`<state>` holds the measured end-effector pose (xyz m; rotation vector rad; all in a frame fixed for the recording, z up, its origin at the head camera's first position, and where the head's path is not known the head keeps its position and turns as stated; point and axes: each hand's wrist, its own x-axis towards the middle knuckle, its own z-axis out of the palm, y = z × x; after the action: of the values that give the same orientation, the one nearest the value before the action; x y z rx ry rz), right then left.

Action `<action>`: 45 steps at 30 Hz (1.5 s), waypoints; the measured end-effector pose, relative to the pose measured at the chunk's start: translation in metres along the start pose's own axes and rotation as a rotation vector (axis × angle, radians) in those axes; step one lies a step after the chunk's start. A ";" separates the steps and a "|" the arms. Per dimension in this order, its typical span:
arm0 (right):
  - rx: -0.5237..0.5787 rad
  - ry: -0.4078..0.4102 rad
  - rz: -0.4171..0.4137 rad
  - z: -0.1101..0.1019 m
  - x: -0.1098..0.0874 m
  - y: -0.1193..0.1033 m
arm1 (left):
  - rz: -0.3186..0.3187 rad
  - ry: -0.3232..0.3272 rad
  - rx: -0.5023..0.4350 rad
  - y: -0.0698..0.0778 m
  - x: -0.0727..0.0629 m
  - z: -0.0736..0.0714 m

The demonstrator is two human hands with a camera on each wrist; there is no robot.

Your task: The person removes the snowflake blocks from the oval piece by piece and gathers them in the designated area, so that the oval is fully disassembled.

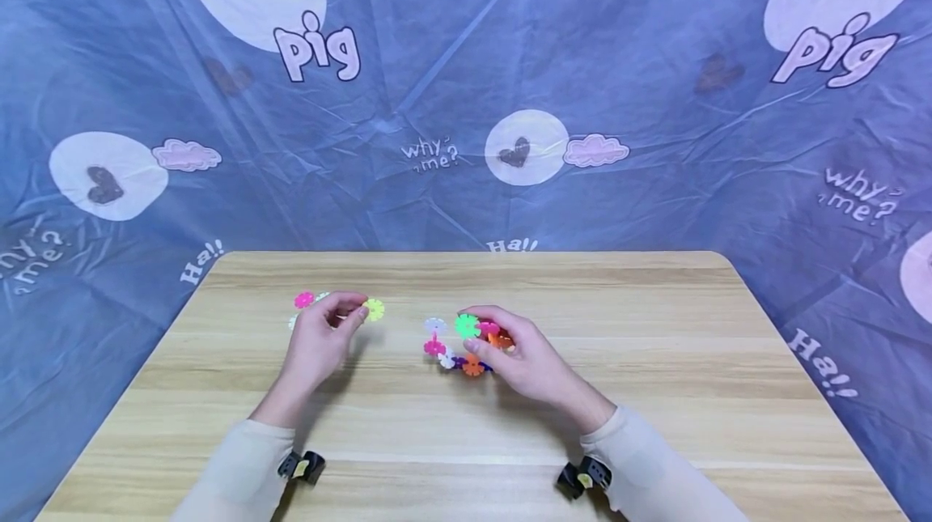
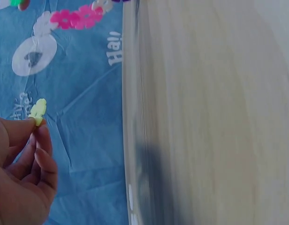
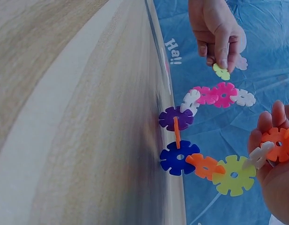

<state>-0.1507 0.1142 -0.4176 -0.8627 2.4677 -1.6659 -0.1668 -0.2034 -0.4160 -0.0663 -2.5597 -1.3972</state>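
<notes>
My left hand (image 1: 320,344) pinches a yellow snowflake disc (image 1: 374,310) between thumb and fingertips, held above the table. In the left wrist view the disc (image 2: 39,110) is seen nearly edge-on. My right hand (image 1: 535,364) holds a curved chain of linked snowflake discs, its thumb and fingers on a green disc (image 1: 468,326). The chain hangs in a loop, with a dark blue disc (image 3: 170,161), a purple disc (image 3: 170,117), pink discs (image 3: 224,95) and a white disc (image 3: 247,97) at one end. The yellow disc and the chain are apart.
Behind the left hand lie a pink disc (image 1: 303,300) and pale discs, partly hidden by it. The wooden table (image 1: 437,457) ends at a blue printed cloth (image 1: 408,77) hanging behind and at the sides. Each forearm wears a black wrist device (image 1: 586,475).
</notes>
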 end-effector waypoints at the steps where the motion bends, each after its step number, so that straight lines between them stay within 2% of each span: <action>1: 0.000 0.000 0.002 0.000 0.000 0.000 | -0.012 -0.003 0.000 -0.001 0.001 -0.001; 6: -0.003 0.001 0.010 0.001 0.000 0.000 | -0.048 -0.011 0.014 -0.008 0.005 -0.006; 13: -0.015 0.008 -0.012 0.002 0.001 0.000 | -0.055 -0.014 0.124 -0.021 0.012 -0.013; 20: -0.009 0.002 0.002 0.002 0.000 0.000 | -0.106 -0.042 0.193 -0.029 0.021 -0.021; 33: 0.000 0.003 0.005 0.001 0.000 -0.001 | -0.198 -0.163 0.303 -0.040 0.033 -0.030; 38: 0.003 -0.003 0.001 0.001 0.000 -0.002 | -0.220 -0.175 0.315 -0.044 0.037 -0.030; 45: -0.003 0.003 0.006 0.001 0.000 -0.001 | -0.208 -0.200 0.323 -0.047 0.043 -0.028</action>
<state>-0.1499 0.1133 -0.4175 -0.8538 2.4722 -1.6635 -0.2110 -0.2554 -0.4312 0.1238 -3.0001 -1.0666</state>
